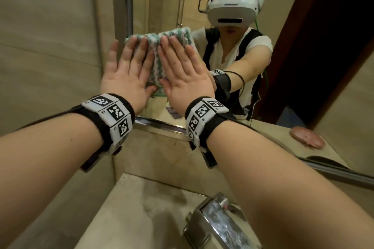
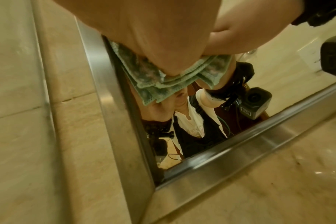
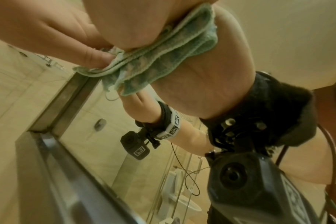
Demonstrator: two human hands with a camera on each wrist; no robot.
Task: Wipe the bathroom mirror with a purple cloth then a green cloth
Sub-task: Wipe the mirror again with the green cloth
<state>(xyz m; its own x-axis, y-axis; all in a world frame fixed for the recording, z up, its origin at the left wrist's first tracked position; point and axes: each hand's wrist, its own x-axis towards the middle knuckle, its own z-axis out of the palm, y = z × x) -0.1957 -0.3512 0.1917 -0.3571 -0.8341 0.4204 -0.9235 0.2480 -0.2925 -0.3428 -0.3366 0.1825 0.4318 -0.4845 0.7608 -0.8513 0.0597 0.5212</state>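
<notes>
Both hands flat now: the left hand (image 1: 125, 75) and right hand (image 1: 182, 75) sit side by side, fingers straight and spread, palms pressing the green cloth (image 1: 156, 54) against the mirror (image 1: 303, 87). The folded cloth (green and white stripes) lies under both palms, near the mirror's left edge, above its lower left corner. The left thumb touches the cloth's bottom hem.
</notes>
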